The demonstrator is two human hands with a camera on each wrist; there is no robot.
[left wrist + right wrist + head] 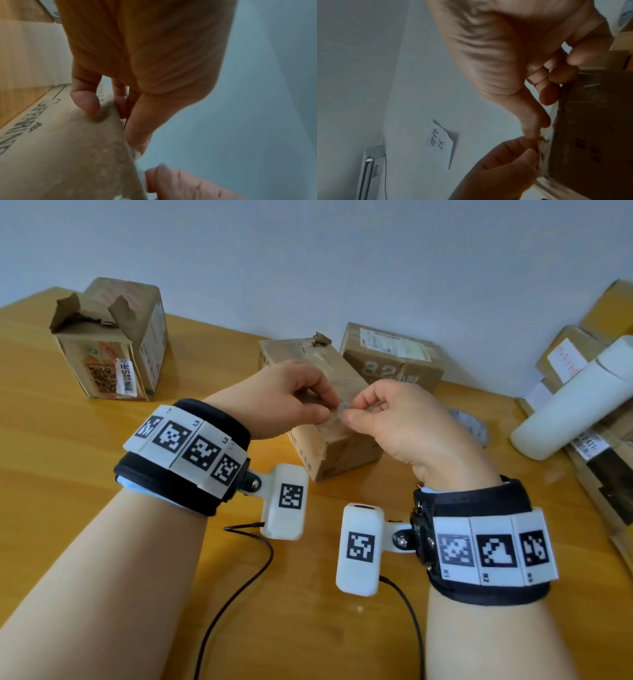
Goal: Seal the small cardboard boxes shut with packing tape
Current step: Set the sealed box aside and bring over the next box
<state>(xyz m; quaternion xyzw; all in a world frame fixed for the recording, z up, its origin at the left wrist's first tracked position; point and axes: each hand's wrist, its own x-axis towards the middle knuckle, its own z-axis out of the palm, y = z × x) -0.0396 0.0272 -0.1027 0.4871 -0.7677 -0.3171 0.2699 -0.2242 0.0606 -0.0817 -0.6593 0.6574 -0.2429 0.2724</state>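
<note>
A small worn cardboard box (337, 455) lies on the wooden table (68, 457) in the middle of the head view. Both hands hover over its near top edge. My left hand (327, 409) and my right hand (354, 409) each pinch a piece of clear tape (339, 411) between thumb and forefinger, fingertips almost touching. In the right wrist view the right hand (537, 133) pinches the clear tape (547, 140) at the box's (594, 135) edge, with the left hand's fingers (529, 152) just below. The left wrist view shows the box's printed side (68, 148) under my left hand (133, 138).
An open box with torn flaps (113, 340) stands at the back left. Another box (390, 357) sits behind the middle one. A tape roll (471, 424) peeks out behind my right hand. Stacked boxes (582, 350) and a white bottle (575, 402) crowd the right side.
</note>
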